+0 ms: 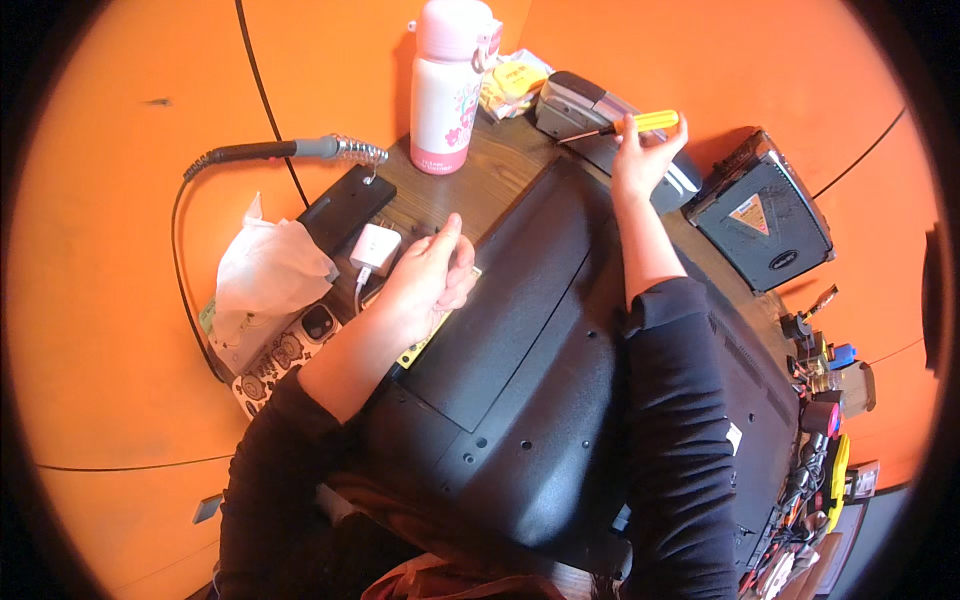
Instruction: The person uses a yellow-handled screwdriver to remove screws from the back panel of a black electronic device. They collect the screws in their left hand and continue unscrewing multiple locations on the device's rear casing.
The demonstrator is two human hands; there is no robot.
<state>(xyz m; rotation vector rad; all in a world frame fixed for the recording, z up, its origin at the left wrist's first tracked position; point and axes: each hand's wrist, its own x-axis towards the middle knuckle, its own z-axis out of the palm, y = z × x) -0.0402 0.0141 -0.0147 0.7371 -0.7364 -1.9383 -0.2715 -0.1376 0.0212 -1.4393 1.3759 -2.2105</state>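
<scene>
A large black plastic casing (pixel 560 300), like an upturned laptop, lies in front of me, with a long rectangular cover and several screw holes. My right hand (pixel 645 165) is raised over its far edge, its fingers closed on the yellow handle of a screwdriver (pixel 652 121). The thin shaft points left, apart from the casing. At the casing's left edge is my left hand (pixel 430 280), thumb up and fingers curled in. Whether anything is inside those fingers is hidden. Beneath this hand a yellow strip with dark marks (pixel 410 354) shows partly.
Left: a soldering iron (pixel 270 150), black box (pixel 345 208), white charger (pixel 375 248), tissues (pixel 270 265) and patterned phone (pixel 285 350). Behind: a pink-white bottle (pixel 445 110), yellow packet (pixel 515 80) and silver-black device (pixel 585 105). Right: a black speaker-like box (pixel 765 215) and crowded tools (pixel 815 440).
</scene>
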